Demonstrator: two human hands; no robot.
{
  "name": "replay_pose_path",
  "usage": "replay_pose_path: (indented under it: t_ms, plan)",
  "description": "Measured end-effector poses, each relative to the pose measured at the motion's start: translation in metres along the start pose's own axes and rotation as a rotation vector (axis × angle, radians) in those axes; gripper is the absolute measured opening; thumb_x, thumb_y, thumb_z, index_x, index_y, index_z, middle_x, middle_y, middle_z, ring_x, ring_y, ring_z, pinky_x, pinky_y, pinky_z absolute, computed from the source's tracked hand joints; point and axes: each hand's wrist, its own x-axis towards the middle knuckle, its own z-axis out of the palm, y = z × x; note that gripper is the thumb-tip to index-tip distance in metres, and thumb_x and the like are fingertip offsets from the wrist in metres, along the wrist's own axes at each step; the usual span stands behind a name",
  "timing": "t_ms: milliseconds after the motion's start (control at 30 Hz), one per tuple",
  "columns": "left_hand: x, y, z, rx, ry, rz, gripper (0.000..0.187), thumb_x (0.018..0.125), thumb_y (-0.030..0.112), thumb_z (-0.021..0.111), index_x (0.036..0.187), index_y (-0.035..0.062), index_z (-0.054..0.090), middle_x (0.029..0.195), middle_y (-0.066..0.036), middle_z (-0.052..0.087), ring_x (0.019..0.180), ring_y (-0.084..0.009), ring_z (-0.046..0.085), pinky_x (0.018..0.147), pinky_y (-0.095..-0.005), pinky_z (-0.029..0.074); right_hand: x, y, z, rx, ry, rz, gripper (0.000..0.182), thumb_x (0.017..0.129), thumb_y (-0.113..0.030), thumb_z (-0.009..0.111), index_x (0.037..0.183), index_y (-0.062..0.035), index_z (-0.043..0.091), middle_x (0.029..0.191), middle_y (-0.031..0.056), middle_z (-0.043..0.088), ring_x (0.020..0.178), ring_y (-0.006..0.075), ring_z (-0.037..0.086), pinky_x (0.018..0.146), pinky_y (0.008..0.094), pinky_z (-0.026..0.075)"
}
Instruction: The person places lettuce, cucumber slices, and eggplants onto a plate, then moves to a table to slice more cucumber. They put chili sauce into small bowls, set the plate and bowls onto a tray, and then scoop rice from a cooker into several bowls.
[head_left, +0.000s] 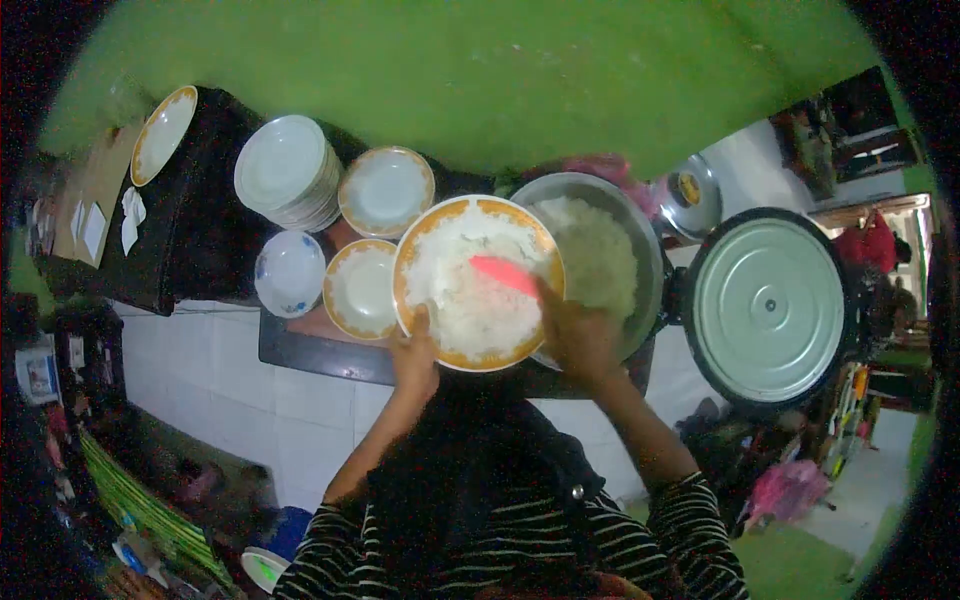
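Note:
My left hand is closed on the near-left rim of a white plate with an orange-gold patterned border. White rice covers most of the plate's middle. My right hand, somewhat blurred, grips a pink rice paddle whose blade lies over the rice. Just behind and right of the plate, partly covered by it, stands a large metal pot with more rice inside.
Left of the plate are two gold-rimmed plates, a floral bowl and a tall stack of white plates. A big round lid sits at the right. A metal tray is behind the pot. A green wall rises beyond.

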Motion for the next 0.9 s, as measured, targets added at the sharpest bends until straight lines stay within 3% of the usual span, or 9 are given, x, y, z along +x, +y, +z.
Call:
replay_pose_path:
  t_ms: [100,167,233,333,433,533,633,833,900]
  plan:
    - [-0.009,0.012,0.000,0.087,0.112,-0.037,0.043,0.087,0.022,0.053,0.118,-0.0060,0.039,0.108,-0.013,0.052,0.094,-0.0195,0.052,0.081,-0.0308,0.043,-0.003,0.020,-0.034,0.066,0.093,0.181,0.040,0.081,-0.023,0.050,0.120,-0.0188,0.049,0.064,0.0109,0.059,0.053,0.0276,0.058,0.049,0.0378,0.046]
    - [-0.008,0.013,-0.014,0.117,0.093,-0.009,0.043,0.087,0.023,0.052,0.117,-0.0063,0.040,0.107,-0.013,0.052,0.094,-0.0194,0.052,0.081,-0.0308,0.044,-0.001,0.046,-0.037,-0.032,-0.122,0.338,0.038,0.080,-0.024,0.050,0.117,-0.0181,0.051,0.069,0.0109,0.060,0.059,0.0279,0.060,0.052,0.0388,0.047]
    - [-0.004,0.017,-0.026,0.138,0.070,0.028,0.043,0.087,0.023,0.052,0.117,-0.0064,0.040,0.107,-0.013,0.052,0.093,-0.0191,0.053,0.081,-0.0304,0.044,-0.003,0.101,0.022,-0.169,-0.308,0.334,0.036,0.079,-0.025,0.050,0.113,-0.0160,0.054,0.074,0.0106,0.062,0.065,0.0276,0.061,0.056,0.0403,0.047]
    - [-0.007,0.021,-0.045,0.156,0.064,0.097,0.044,0.087,0.024,0.052,0.117,-0.0062,0.041,0.107,-0.013,0.052,0.093,-0.0181,0.053,0.080,-0.0292,0.044,-0.012,0.136,0.116,-0.331,-0.413,0.083,0.027,0.075,-0.024,0.051,0.099,-0.0112,0.059,0.080,0.0092,0.063,0.070,0.0279,0.062,0.059,0.0421,0.047]
    - [-0.013,0.025,-0.054,0.149,0.155,0.145,0.045,0.088,0.024,0.051,0.119,-0.0061,0.038,0.110,-0.015,0.052,0.095,-0.0197,0.053,0.082,-0.0304,0.044,-0.024,0.176,0.207,-0.155,-0.515,-0.183,0.020,0.072,-0.023,0.053,0.083,-0.0082,0.061,0.078,0.0081,0.063,0.074,0.0284,0.062,0.060,0.0425,0.048]
    - [-0.023,0.029,-0.057,0.140,0.219,0.140,0.045,0.088,0.024,0.052,0.119,-0.0060,0.039,0.111,-0.015,0.051,0.096,-0.0213,0.054,0.082,-0.0314,0.044,-0.027,0.137,0.212,-0.144,-0.670,-0.097,0.017,0.071,-0.023,0.054,0.074,-0.0076,0.062,0.077,0.0093,0.063,0.078,0.0268,0.062,0.065,0.0410,0.049]
    - [-0.029,0.025,-0.069,0.121,0.234,0.137,0.044,0.087,0.024,0.052,0.118,-0.0058,0.040,0.111,-0.015,0.051,0.097,-0.0212,0.054,0.083,-0.0314,0.044,-0.030,0.130,0.187,-0.098,-0.626,-0.196,0.021,0.071,-0.025,0.056,0.080,-0.0086,0.064,0.082,0.0099,0.063,0.082,0.0257,0.061,0.072,0.0401,0.048]
    - [-0.028,0.017,-0.077,0.079,0.263,0.120,0.041,0.087,0.023,0.053,0.114,-0.0068,0.044,0.105,-0.013,0.054,0.092,-0.0193,0.055,0.079,-0.0301,0.044,0.018,0.143,0.123,0.247,-1.009,0.041,0.031,0.076,-0.031,0.054,0.102,-0.0174,0.062,0.093,0.0071,0.064,0.084,0.0297,0.060,0.074,0.0418,0.046]
    - [-0.027,0.018,-0.073,0.086,0.278,0.106,0.040,0.087,0.023,0.053,0.112,-0.0074,0.045,0.101,-0.013,0.056,0.088,-0.0183,0.055,0.077,-0.0294,0.045,0.020,0.165,0.112,0.328,-0.808,-0.237,0.031,0.078,-0.031,0.053,0.105,-0.0183,0.061,0.093,0.0093,0.063,0.082,0.0279,0.061,0.072,0.0403,0.046]
